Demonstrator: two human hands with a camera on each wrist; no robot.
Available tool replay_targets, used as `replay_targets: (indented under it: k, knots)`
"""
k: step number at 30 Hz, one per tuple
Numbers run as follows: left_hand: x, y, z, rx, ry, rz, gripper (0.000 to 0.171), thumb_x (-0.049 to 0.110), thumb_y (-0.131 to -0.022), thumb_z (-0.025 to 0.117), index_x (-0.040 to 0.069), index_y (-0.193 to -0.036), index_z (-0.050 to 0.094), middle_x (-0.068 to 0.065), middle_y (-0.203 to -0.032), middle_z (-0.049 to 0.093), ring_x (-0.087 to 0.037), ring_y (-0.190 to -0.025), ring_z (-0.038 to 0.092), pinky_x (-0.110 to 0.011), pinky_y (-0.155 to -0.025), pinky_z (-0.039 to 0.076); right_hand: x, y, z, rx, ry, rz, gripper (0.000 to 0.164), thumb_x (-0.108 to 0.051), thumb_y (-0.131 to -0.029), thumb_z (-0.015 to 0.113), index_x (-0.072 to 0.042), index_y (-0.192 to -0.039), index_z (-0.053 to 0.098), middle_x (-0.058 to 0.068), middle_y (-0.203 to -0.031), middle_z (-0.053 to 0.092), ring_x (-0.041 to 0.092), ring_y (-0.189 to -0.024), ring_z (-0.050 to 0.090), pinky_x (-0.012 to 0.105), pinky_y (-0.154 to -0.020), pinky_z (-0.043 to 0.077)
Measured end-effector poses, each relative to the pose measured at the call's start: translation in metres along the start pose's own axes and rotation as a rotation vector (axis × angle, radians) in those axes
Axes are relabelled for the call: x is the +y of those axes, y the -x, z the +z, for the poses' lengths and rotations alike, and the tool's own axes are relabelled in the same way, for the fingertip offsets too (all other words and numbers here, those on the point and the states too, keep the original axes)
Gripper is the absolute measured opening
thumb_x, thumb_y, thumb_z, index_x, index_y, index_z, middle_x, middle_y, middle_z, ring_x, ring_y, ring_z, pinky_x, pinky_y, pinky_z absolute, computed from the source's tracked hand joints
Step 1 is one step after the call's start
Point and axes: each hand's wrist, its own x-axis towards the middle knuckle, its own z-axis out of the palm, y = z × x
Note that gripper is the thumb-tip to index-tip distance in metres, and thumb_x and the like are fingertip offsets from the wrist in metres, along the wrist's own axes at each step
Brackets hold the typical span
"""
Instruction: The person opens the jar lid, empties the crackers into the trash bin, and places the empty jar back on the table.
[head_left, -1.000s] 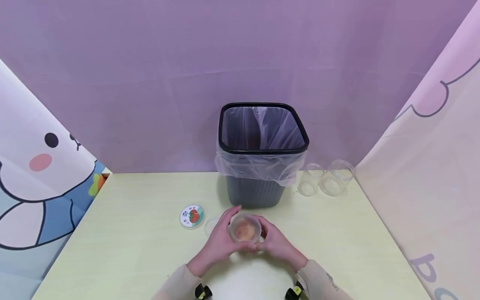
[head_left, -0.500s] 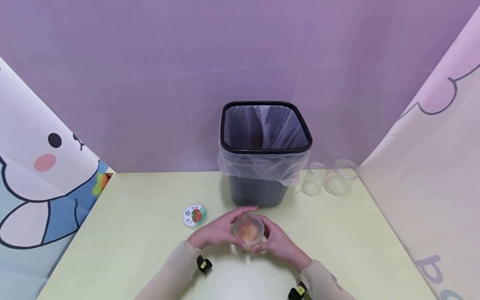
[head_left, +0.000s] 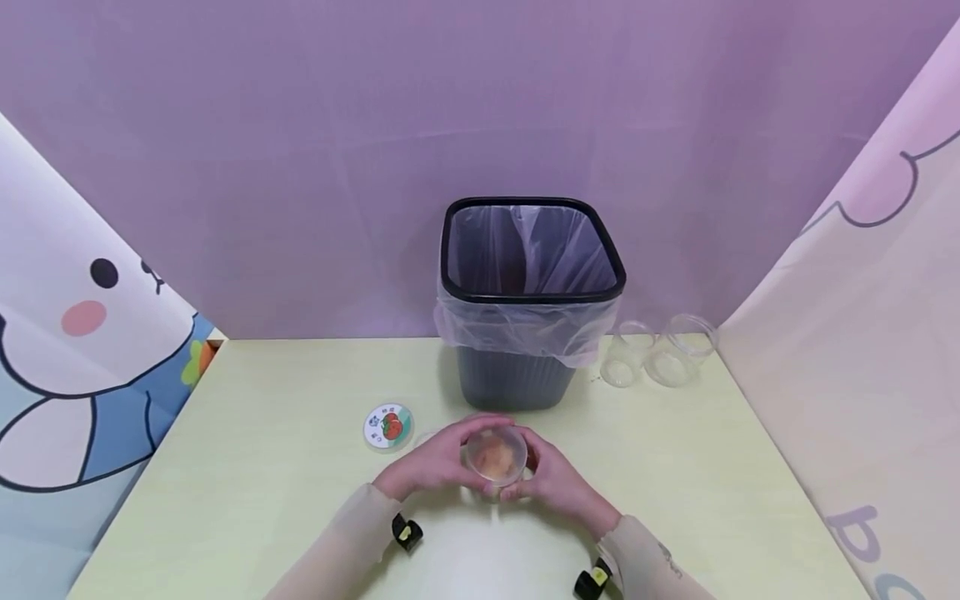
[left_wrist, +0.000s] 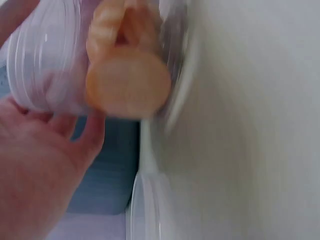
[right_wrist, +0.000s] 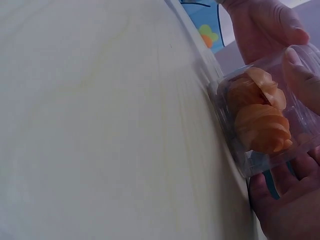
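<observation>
Both hands hold a clear plastic jar (head_left: 496,457) between them, just in front of the bin. Its rim faces up. Orange-brown, ridged chunks (right_wrist: 260,112) lie in its lower part; their kind is unclear. My left hand (head_left: 438,458) curves round the jar's left side, while my right hand (head_left: 558,483) grips the right side, with its thumb (right_wrist: 302,82) against the wall. Whether the base touches the table cannot be told. Left of the hands lies a round lid (head_left: 387,426) with a tomato-like picture. A clear disc (left_wrist: 146,207) lies beside my left hand, mostly hidden in the head view.
A grey bin (head_left: 517,379) with a black rim and a pinkish liner (head_left: 525,327) stands at the back of the table (head_left: 262,467). Two clear jars (head_left: 621,358) (head_left: 675,354) stand right of it. Printed cloth hangs on both sides.
My left hand has turned farther round the jar, and its forearm has swung forward and left. The right hand keeps its grip. The head view has shifted slightly.
</observation>
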Motion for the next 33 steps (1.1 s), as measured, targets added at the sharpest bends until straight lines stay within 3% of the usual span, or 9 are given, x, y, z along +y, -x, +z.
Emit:
replay_targets:
  k: [10,17,20,27,33]
  knots:
    - [0.006,0.007,0.024,0.202,-0.032,-0.030,0.091,0.019,-0.066,0.093,0.011,-0.145,0.049,-0.002,-0.149,0.044,-0.024,-0.138,0.038,-0.055,-0.110,0.030,0.001,0.002,0.000,0.009,-0.021,0.012,0.088,-0.008,-0.068,0.090,-0.013,-0.145,0.047,0.006,-0.144,0.051,0.029,-0.133,0.047,0.029,-0.106,0.038]
    - [0.016,0.008,0.037,0.326,-0.028,-0.029,0.094,0.028,-0.066,0.093,0.015,-0.147,0.047,-0.006,-0.151,0.043,-0.029,-0.139,0.038,-0.058,-0.111,0.027,0.005,0.002,-0.001,0.006,-0.026,-0.008,0.082,-0.009,-0.071,0.088,-0.011,-0.143,0.049,0.007,-0.141,0.054,0.029,-0.132,0.047,0.041,-0.110,0.034]
    - [0.019,0.007,0.038,0.358,-0.025,-0.032,0.096,0.029,-0.065,0.094,0.014,-0.148,0.046,-0.004,-0.152,0.042,-0.028,-0.139,0.038,-0.058,-0.111,0.027,0.005,0.001,-0.002,-0.002,-0.025,-0.022,0.082,-0.008,-0.072,0.087,-0.009,-0.144,0.048,0.008,-0.142,0.052,0.030,-0.132,0.047,0.043,-0.111,0.034]
    - [0.020,0.012,0.037,0.417,-0.007,-0.067,0.096,0.026,-0.067,0.093,0.013,-0.149,0.045,0.001,-0.150,0.044,-0.029,-0.138,0.039,-0.058,-0.110,0.030,0.002,0.000,-0.001,-0.008,-0.014,-0.010,0.084,-0.005,-0.069,0.088,-0.011,-0.143,0.049,0.007,-0.139,0.055,0.029,-0.129,0.050,0.031,-0.107,0.038]
    - [0.019,0.020,0.028,0.480,-0.031,-0.080,0.091,0.022,-0.070,0.092,0.016,-0.149,0.045,0.000,-0.151,0.043,-0.028,-0.139,0.037,-0.058,-0.111,0.028,0.005,-0.001,0.000,0.001,-0.005,-0.016,0.087,-0.007,-0.070,0.089,-0.008,-0.145,0.046,0.009,-0.141,0.054,0.029,-0.130,0.049,0.029,-0.107,0.038]
